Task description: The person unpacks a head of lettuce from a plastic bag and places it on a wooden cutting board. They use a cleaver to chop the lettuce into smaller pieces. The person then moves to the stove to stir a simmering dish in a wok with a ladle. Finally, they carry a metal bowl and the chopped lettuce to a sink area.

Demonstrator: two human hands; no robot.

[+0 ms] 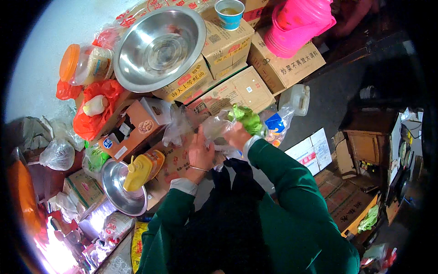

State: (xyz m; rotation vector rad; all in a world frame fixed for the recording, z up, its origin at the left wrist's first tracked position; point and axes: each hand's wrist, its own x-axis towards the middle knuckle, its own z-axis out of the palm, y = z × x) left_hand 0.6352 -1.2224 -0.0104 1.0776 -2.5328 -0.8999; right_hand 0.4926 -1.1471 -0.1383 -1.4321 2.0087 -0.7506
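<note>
My right hand (237,135) is closed on a clear plastic bag (216,124). Green leaf lettuce (247,119) shows at the bag's far right side, just beyond those fingers. My left hand (200,156), with a thin bracelet at the wrist, is beside the bag's left edge. Its fingers are bent and blurred, so whether they grip the plastic is unclear. Left of it, a cloudy plastic bag (177,126) hangs by an orange-brown carton (137,126). A yellow bottle (143,169) lies tilted across a small steel bowl (119,202).
Stacked cardboard boxes (236,90) carry a large steel basin (160,48), a paper cup (230,15) of liquid and a pink bucket (284,37). A plastic jug (296,99) stands on the floor beyond. A wooden cabinet (364,147) is at the right.
</note>
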